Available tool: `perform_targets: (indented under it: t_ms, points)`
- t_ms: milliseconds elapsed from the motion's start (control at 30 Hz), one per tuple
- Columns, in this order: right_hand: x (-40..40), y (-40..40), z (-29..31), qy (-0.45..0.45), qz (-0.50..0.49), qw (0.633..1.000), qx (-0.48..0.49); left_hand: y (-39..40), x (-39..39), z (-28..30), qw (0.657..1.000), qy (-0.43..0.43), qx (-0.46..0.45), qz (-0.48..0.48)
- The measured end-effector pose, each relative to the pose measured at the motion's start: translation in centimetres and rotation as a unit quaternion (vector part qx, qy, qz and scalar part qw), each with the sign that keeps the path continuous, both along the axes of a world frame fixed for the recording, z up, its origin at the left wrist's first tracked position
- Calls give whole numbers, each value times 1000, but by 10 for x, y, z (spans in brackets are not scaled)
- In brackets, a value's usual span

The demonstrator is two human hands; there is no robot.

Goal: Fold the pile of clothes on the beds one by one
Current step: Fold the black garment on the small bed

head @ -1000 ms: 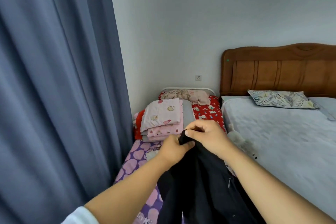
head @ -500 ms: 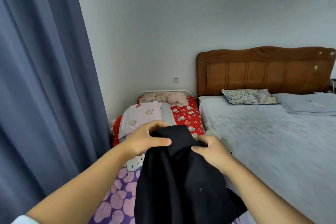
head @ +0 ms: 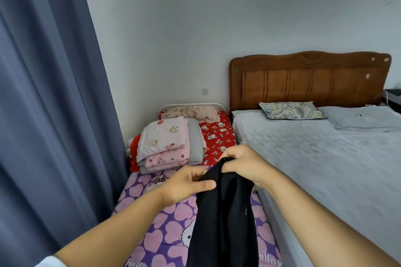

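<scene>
Since half a second ago the two hands have drawn together, so the black garment (head: 223, 212), then spread wide between them, now hangs bunched into a narrow column. At the far left a blue curtain (head: 47, 104) fills the edge of the view. Next to it lies the small bed (head: 165, 230) with its purple and pink heart-print cover, a stack of folded bedding (head: 167, 145) at its head. The left hand (head: 186, 184) grasps the garment's upper left edge, thumb pressed across the cloth and fingers curled behind it. The garment is held up over the small bed; its long axis runs vertical, top at the hands, the rest dropping out of the bottom of the view. The right hand (head: 243, 163) clenches the topmost fold, fingers curled tight over it, just beside the left hand and slightly higher. To the right stands the large bed (head: 325, 158) with a grey cover, a patterned pillow (head: 290, 110) and a wooden headboard (head: 308, 80)
</scene>
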State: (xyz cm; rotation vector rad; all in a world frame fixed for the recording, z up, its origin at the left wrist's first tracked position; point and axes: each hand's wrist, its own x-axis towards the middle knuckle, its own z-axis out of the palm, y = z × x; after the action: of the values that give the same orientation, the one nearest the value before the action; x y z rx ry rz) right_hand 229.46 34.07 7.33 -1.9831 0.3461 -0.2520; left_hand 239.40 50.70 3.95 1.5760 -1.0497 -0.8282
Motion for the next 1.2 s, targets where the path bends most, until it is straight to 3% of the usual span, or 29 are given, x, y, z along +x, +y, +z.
perform_targets:
  t_ms: [167, 300, 367, 433, 600, 700, 800, 900, 967, 1100, 1133, 1200]
  points:
    - [-11, -21, 0, 33, 9, 999, -30, 7, 19, 0, 997, 24, 31, 59]
    - [-24, -33, -7, 140, 71, 986, -63, 18, 46, 3, 996, 4, 55, 74]
    - [-31, -40, -15, 202, 65, 971, -110, 30, 66, 7, 991, -38, 77, 101]
    - [-37, -49, -23, 257, 56, 945, -196, 45, 86, 9, 977, -138, 107, 124]
    - [-36, -64, -38, 276, 35, 815, -508, 74, 109, 3, 889, -417, 151, 115]
    - [-34, -73, -41, 245, -6, 759, -603, 85, 109, -3, 810, -568, 142, 15]
    - [-37, -79, -43, 229, -32, 722, -652, 88, 106, -19, 717, -646, 247, -86]
    - [-40, -80, -43, 183, -57, 716, -671, 85, 103, -28, 648, -652, 379, -102]
    - [-40, -79, -40, 184, -64, 722, -664, 82, 102, -29, 625, -646, 435, -58]
    - [-35, -80, -37, 225, -84, 696, -677, 81, 106, -27, 591, -649, 477, 49]
    - [-36, -83, -39, 226, -87, 706, -665, 84, 108, -27, 594, -649, 470, 74]
    - [-37, -90, -42, 219, -94, 750, -617, 91, 116, -27, 650, -609, 431, 141]
